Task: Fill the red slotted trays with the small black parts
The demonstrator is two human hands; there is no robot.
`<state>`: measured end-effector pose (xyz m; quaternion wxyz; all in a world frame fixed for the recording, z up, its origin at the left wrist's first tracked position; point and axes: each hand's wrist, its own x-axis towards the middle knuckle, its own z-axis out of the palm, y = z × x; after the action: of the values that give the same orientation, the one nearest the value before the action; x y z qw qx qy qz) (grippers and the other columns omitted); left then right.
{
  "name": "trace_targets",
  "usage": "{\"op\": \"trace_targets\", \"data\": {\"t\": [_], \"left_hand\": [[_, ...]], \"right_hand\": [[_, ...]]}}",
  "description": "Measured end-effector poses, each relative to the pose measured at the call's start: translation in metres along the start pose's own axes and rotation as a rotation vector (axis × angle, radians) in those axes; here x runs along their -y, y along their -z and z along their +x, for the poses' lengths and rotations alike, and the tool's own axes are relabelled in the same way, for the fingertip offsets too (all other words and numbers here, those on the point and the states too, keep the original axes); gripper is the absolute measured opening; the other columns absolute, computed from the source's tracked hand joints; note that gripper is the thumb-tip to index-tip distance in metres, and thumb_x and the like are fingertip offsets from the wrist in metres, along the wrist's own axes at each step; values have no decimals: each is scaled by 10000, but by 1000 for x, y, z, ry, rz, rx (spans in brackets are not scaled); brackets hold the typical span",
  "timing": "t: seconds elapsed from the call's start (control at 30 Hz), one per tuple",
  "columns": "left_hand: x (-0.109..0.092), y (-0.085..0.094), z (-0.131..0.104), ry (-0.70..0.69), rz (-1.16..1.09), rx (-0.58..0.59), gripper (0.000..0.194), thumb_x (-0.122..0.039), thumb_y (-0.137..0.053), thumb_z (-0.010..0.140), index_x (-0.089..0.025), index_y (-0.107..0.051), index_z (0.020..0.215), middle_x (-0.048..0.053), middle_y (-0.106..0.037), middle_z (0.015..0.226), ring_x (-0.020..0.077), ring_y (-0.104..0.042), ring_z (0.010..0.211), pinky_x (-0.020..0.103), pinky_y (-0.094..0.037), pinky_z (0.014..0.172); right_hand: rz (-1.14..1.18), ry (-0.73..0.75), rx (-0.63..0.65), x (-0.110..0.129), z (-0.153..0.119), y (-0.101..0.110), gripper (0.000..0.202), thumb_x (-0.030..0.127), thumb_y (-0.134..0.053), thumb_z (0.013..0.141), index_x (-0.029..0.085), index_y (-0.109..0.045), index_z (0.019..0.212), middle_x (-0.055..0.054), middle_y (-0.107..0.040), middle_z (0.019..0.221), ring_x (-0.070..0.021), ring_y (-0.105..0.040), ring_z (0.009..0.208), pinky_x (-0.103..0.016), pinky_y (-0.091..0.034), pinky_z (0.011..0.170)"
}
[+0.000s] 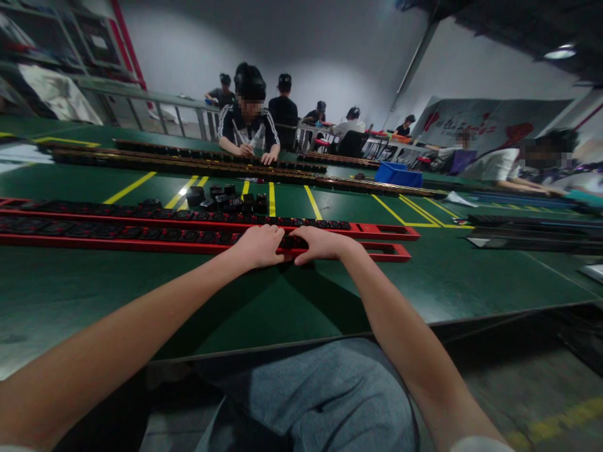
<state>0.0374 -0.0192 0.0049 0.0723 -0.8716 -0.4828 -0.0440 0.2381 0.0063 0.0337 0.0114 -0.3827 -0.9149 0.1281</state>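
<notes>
Red frame (pixel 399 253), long, narrow, black-filled

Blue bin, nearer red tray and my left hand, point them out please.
Blue bin (pixel 399 178): head view, side wall.
Nearer red tray (pixel 401 252): head view, right end.
Left hand (pixel 257 246): head view, back of the hand.

"Can you read anything in here?"
"No, nothing. The pale banner (pixel 499 119) on the back wall carries red lettering (pixel 478 122), but it's too blurred to make out."
"And that small white patch (pixel 98 42) on the dark panel (pixel 89 28), upper left?"
"No readable writing on that either."
</notes>
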Motion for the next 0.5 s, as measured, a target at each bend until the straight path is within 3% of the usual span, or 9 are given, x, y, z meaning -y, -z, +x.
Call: {"op": "trace_targets", "data": {"t": [0.13,0.23,0.4,0.5], "left_hand": [[2,2,-2,-37,18,18,520,-592,-538,876,-153,-591,1149,154,-684,1138,317,-652,1048,378,-501,819],[-1,5,-4,-49,8,6,537,-621,-531,881,-157,-589,1142,153,-691,1125,322,-657,1047,379,-499,810],[-14,9,-6,-93,-16,-36,591,-663,-536,874,-160,-578,1180,156,-681,1177,323,-645,1074,379,-486,824],[-20,10,-7,-113,-16,-66,570,-651,-510,894,-152,-586,1158,161,-695,1132,332,-642,1070,400,-478,838]], "right_hand": [[-160,-37,-36,11,-1,-9,553,373,-821,756,110,-634,1205,-176,-658,1210,-322,-632,1098,-443,-500,958],[-169,-58,-76,4,-14,-12,511,404,-793,781,136,-639,1188,-164,-654,1208,-324,-633,1090,-442,-511,938],[-125,-132,-101,-26,-61,-8,538,394,-786,767,177,-637,1237,-142,-660,1220,-326,-630,1119,-445,-512,954],[-159,-231,-53,-49,-99,-1,565,387,-758,772,174,-629,1279,-152,-652,1252,-343,-633,1127,-462,-505,968]]}}
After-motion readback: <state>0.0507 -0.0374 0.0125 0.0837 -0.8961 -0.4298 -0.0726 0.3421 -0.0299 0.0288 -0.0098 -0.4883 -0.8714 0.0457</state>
